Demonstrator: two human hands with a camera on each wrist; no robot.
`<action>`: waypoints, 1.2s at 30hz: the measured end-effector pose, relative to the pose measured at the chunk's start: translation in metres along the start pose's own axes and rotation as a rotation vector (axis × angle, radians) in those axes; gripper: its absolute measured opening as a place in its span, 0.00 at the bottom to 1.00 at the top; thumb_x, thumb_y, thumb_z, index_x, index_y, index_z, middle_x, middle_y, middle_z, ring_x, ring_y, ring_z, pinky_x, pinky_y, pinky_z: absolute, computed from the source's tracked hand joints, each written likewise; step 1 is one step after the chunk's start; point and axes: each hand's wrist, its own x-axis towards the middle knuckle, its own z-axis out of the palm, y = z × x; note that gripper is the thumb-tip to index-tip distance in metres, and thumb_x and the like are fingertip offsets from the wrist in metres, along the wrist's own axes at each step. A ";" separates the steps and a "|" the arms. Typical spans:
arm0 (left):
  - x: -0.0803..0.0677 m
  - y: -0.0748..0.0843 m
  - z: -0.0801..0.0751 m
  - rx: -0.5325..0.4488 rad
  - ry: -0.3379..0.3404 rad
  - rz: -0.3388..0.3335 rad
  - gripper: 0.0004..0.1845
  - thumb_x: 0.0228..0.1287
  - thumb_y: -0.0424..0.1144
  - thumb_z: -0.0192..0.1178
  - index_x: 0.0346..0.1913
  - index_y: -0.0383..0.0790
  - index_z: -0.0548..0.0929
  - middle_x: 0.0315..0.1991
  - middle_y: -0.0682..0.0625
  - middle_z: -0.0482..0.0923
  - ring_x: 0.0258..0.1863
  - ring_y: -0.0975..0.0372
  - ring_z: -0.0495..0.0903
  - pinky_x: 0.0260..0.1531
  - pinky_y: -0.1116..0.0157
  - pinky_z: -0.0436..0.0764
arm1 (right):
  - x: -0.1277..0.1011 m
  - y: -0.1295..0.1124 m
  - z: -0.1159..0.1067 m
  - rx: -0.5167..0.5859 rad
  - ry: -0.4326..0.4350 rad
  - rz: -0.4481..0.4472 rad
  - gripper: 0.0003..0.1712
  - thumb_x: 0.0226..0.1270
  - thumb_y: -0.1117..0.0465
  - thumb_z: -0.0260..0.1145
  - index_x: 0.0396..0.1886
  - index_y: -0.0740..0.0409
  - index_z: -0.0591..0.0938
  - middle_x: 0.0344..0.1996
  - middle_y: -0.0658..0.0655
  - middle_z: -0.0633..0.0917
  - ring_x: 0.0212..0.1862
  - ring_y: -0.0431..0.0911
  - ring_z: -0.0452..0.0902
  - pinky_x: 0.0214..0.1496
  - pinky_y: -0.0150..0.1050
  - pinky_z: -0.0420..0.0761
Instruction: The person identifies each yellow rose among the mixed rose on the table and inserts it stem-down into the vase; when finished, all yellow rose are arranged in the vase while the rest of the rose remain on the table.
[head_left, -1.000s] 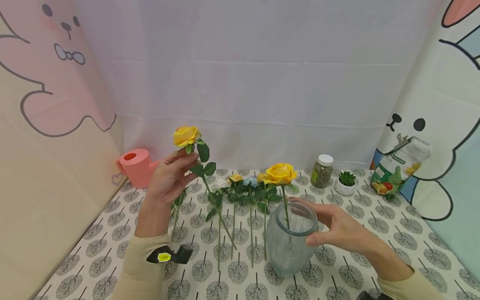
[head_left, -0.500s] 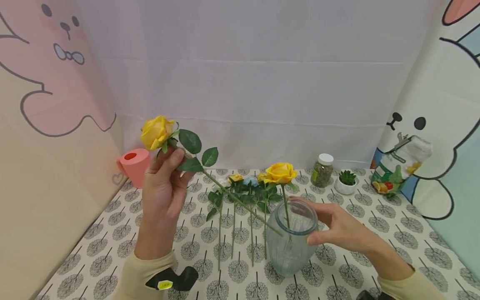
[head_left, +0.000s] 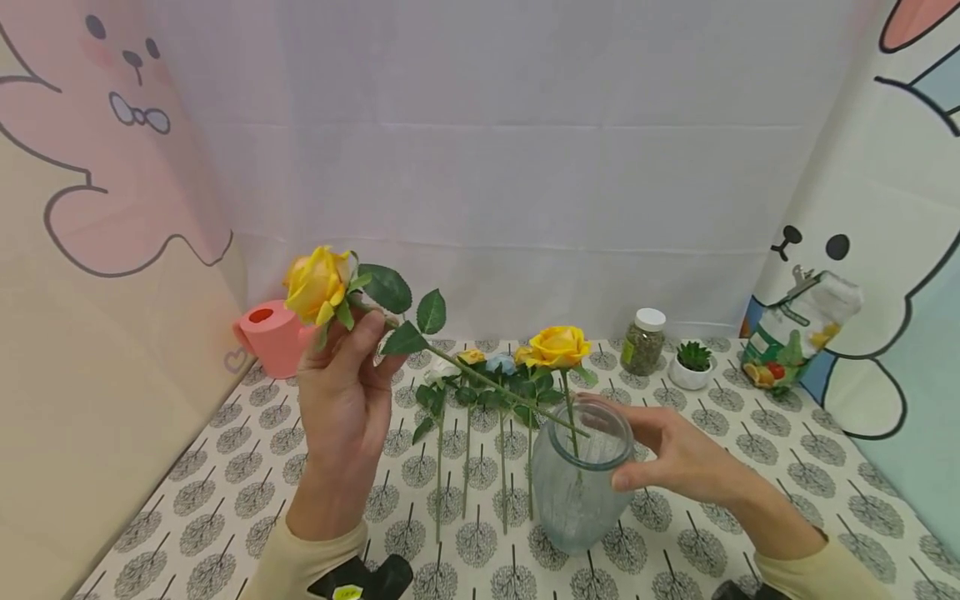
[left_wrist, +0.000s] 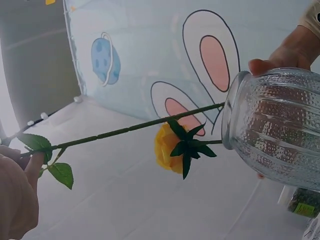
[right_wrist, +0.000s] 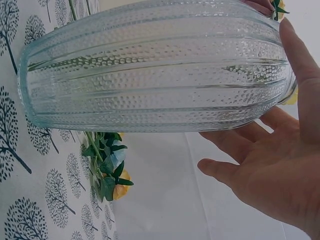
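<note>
fingers of the left hand [head_left: 341,392] pinch a long-stemmed yellow rose [head_left: 317,283] near its bloom, slanting its stem tip to the mouth of the ribbed clear glass vase [head_left: 577,483]; the right hand [head_left: 686,462] cups that vase, steadying it on the tree-print tablecloth [head_left: 225,492].

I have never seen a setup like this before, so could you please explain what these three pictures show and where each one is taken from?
No machine here: a person works with bare hands, wearing three cameras. The wide picture comes from the head; the other two come from the wrists, which is why they look tilted. The left hand pinches a yellow rose just under the bloom, its stem tip at the mouth of a glass vase. The right hand steadies that vase, which already holds another yellow rose. On the tree-patterned tablecloth lie more flowers, with a pink watering can, a jar and a small potted plant behind.
</note>
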 end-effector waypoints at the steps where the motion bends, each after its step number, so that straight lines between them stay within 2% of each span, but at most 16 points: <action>1: -0.001 -0.001 0.000 0.015 -0.012 0.008 0.15 0.57 0.16 0.66 0.45 0.31 0.87 0.36 0.43 0.83 0.32 0.55 0.86 0.28 0.61 0.87 | 0.000 0.000 0.000 -0.001 0.000 0.000 0.42 0.66 0.62 0.72 0.77 0.50 0.65 0.70 0.60 0.72 0.68 0.47 0.70 0.63 0.39 0.75; 4: -0.005 -0.005 -0.001 0.077 -0.049 0.024 0.17 0.56 0.16 0.66 0.47 0.32 0.87 0.37 0.43 0.83 0.33 0.56 0.86 0.27 0.63 0.87 | 0.000 0.000 0.000 -0.001 -0.001 -0.001 0.42 0.66 0.62 0.72 0.77 0.51 0.65 0.70 0.59 0.72 0.68 0.49 0.70 0.63 0.39 0.75; 7: -0.009 -0.010 -0.001 0.129 -0.063 0.034 0.15 0.56 0.16 0.66 0.46 0.30 0.87 0.36 0.43 0.82 0.33 0.56 0.86 0.28 0.63 0.87 | 0.000 0.000 0.000 -0.004 -0.001 -0.002 0.42 0.65 0.63 0.72 0.77 0.51 0.65 0.70 0.59 0.72 0.69 0.49 0.70 0.63 0.39 0.75; 11: -0.014 -0.018 -0.002 0.179 -0.098 0.028 0.15 0.58 0.14 0.62 0.46 0.29 0.87 0.38 0.42 0.80 0.34 0.56 0.86 0.32 0.62 0.88 | 0.000 0.001 0.000 -0.011 0.001 -0.005 0.42 0.65 0.63 0.72 0.76 0.50 0.66 0.70 0.59 0.72 0.69 0.47 0.70 0.64 0.39 0.74; 17: -0.017 -0.031 -0.006 0.272 -0.212 0.041 0.19 0.60 0.13 0.55 0.47 0.32 0.88 0.38 0.44 0.82 0.38 0.58 0.85 0.38 0.63 0.87 | 0.001 0.001 0.000 -0.011 0.003 -0.013 0.43 0.64 0.63 0.73 0.77 0.52 0.65 0.71 0.58 0.71 0.69 0.47 0.69 0.64 0.38 0.74; 24: -0.021 -0.053 -0.012 0.334 -0.287 0.014 0.18 0.61 0.17 0.60 0.46 0.39 0.90 0.41 0.44 0.84 0.39 0.59 0.86 0.41 0.62 0.87 | 0.000 0.003 -0.002 -0.005 0.007 0.008 0.42 0.63 0.63 0.73 0.76 0.53 0.66 0.70 0.61 0.71 0.69 0.46 0.69 0.65 0.39 0.72; 29: -0.024 -0.067 -0.014 0.376 -0.305 0.003 0.20 0.61 0.17 0.60 0.45 0.43 0.90 0.42 0.45 0.85 0.41 0.59 0.86 0.41 0.60 0.87 | 0.000 0.003 -0.004 -0.032 0.020 0.011 0.41 0.63 0.63 0.73 0.75 0.53 0.68 0.69 0.60 0.73 0.68 0.45 0.70 0.65 0.37 0.72; 36: -0.026 -0.077 -0.019 0.424 -0.296 -0.029 0.18 0.61 0.20 0.63 0.43 0.46 0.91 0.41 0.48 0.87 0.38 0.59 0.88 0.41 0.60 0.87 | 0.000 0.002 -0.001 0.017 0.009 0.009 0.41 0.64 0.62 0.73 0.75 0.54 0.67 0.70 0.62 0.71 0.68 0.45 0.70 0.65 0.38 0.73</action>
